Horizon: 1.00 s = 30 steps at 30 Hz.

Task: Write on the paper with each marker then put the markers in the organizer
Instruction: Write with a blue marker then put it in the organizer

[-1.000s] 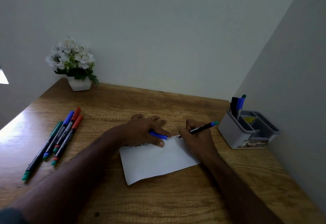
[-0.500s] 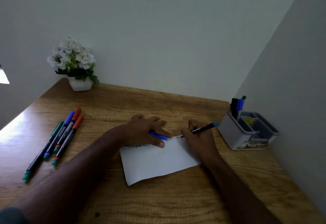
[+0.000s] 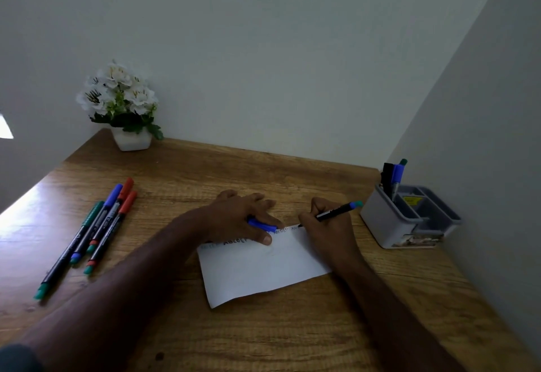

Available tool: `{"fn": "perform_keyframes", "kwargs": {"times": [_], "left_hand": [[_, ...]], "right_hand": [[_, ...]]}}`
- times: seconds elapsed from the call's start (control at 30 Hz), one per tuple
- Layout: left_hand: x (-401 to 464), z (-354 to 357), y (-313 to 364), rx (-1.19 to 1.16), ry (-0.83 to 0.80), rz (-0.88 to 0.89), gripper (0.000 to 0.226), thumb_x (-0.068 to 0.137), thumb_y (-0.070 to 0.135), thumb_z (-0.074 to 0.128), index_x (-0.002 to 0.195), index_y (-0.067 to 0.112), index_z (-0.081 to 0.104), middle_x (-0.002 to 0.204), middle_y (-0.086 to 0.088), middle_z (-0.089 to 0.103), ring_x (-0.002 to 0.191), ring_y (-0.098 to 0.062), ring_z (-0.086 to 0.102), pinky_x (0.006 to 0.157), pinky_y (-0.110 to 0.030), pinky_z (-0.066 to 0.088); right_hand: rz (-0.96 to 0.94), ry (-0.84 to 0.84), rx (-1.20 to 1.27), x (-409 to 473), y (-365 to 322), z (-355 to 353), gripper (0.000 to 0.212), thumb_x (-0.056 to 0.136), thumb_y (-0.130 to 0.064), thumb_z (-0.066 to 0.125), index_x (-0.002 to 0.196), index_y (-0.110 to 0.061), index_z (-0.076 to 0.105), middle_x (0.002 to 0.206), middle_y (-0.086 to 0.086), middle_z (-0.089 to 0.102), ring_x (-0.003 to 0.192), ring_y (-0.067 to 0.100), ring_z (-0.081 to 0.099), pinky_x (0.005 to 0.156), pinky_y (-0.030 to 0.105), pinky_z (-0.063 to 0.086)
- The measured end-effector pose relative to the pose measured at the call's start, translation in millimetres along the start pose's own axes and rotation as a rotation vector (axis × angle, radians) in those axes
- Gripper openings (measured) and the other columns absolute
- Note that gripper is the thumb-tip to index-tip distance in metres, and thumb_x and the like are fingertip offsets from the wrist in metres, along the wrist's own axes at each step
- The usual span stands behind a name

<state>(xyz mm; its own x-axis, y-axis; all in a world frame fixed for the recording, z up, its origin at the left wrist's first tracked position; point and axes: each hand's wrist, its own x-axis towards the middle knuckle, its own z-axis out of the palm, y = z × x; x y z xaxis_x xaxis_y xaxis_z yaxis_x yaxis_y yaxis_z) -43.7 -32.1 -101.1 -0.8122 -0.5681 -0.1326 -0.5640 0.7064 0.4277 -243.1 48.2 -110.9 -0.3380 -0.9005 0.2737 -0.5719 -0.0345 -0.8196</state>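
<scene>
A white sheet of paper [image 3: 263, 272] lies on the wooden desk [image 3: 263, 336], with handwriting along its far edge. My right hand [image 3: 328, 231] grips a black marker [image 3: 333, 213] with a blue-green end, its tip touching the paper's far right corner. My left hand [image 3: 243, 216] rests flat on the paper's far edge and holds a blue marker cap [image 3: 262, 224] between its fingers. Several markers [image 3: 96, 231] with green, blue and red caps lie side by side at the left. A grey organizer [image 3: 389, 225] at the right holds three markers [image 3: 393, 175] upright.
A white pot of white flowers [image 3: 124, 108] stands at the desk's back left corner. Walls close the desk at the back and on the right, right behind the organizer.
My right hand and the marker have shifted slightly to the right along the paper's far edge, and more writing shows there. My left hand has stayed in place.
</scene>
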Motion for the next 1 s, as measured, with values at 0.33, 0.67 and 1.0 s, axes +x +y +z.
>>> {"fn": "perform_keyframes", "kwargs": {"times": [0.33,0.67,1.0], "left_hand": [[0.9,2.0,-3.0,-0.016,0.013,0.010,0.048,0.093,0.053,0.050,0.139,0.042,0.045,0.162,0.010,0.009,0.148,-0.008,-0.003,0.115,-0.045,-0.011],[-1.4,0.8,-0.9,-0.014,0.010,0.014,0.048,0.094,0.051,0.049,0.140,0.041,0.043,0.162,0.010,0.009,0.149,-0.009,-0.004,0.115,-0.045,-0.011],[-0.8,1.4,-1.1,-0.017,0.012,0.011,0.048,0.093,0.052,0.049,0.140,0.041,0.044,0.162,0.009,0.009,0.149,-0.010,-0.004,0.115,-0.046,-0.011]], "right_hand": [[0.002,0.046,0.013,0.3,1.9,-2.3,0.031,0.080,-0.003,0.065,0.060,-0.011,0.042,0.055,0.003,0.042,0.051,0.006,0.038,0.045,0.018,0.033],[0.040,0.030,-0.012,-0.1,2.1,-1.8,0.028,0.081,-0.007,0.065,0.061,-0.009,0.044,0.057,0.006,0.043,0.055,0.014,0.041,0.051,0.028,0.036],[0.022,0.041,-0.006,-0.2,0.9,-3.2,0.028,0.080,-0.005,0.065,0.061,-0.008,0.045,0.057,0.006,0.043,0.053,0.010,0.040,0.048,0.023,0.035]]}}
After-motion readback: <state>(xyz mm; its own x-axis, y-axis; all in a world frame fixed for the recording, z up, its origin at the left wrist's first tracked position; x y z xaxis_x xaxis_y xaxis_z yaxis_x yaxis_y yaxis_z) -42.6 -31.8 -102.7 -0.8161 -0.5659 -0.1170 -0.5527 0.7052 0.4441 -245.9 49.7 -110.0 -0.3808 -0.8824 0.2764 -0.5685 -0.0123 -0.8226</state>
